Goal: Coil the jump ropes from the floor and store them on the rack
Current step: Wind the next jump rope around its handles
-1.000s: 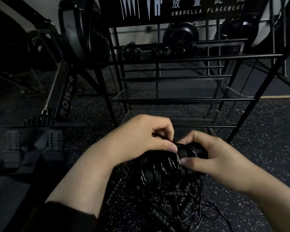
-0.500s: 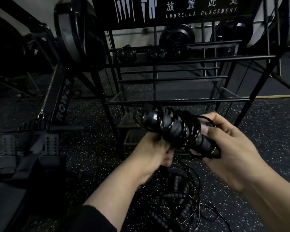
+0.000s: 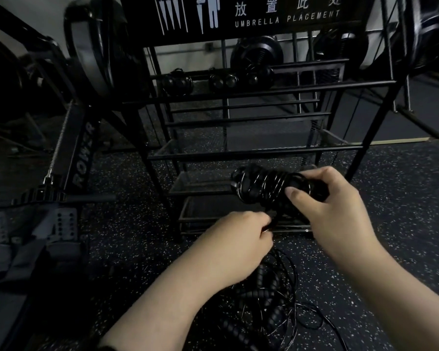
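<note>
Before the rack's (image 3: 251,154) lower shelves, the right hand (image 3: 332,211) gripped a coiled jump rope (image 3: 266,186) above the floor. Just below it, the left hand (image 3: 241,244) pinched its cord end, over the loose ropes (image 3: 269,312) lying on the floor.

Counts by kind

One black metal wire rack (image 3: 254,153); one coiled black jump rope (image 3: 266,187) held near; three dark coiled bundles (image 3: 219,81) on its far shelf; loose ropes (image 3: 269,310) on the floor, number unclear.
</note>
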